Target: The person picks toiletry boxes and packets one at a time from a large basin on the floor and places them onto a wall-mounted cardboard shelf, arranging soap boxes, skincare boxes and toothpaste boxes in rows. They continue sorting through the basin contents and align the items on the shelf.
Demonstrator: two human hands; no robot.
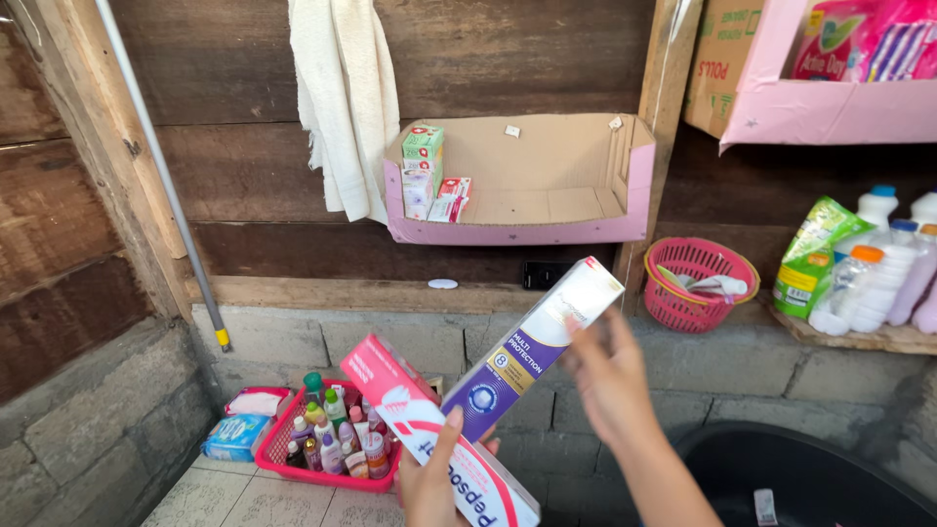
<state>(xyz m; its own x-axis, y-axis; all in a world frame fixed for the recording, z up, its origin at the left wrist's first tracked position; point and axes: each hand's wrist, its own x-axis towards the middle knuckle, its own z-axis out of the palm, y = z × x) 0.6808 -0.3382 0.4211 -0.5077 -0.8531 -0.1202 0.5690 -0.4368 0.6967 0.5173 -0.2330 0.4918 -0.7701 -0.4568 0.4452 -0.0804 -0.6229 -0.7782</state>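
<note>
Small boxes (427,181) in pink cardboard shelf (547,232); bottles (337,444) in red basket (283,466).

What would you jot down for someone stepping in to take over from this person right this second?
Left hand: grip closed on a red and white carton, held low.
Right hand: fingers on a purple and white carton, raised and tilted toward the wall.
Pink cardboard shelf on the wall: a few small boxes at its left end, the rest bare.
Red basket of small bottles on the floor, lower left.
Done: a few boxes shelved. Left: both cartons are in hand.
</note>
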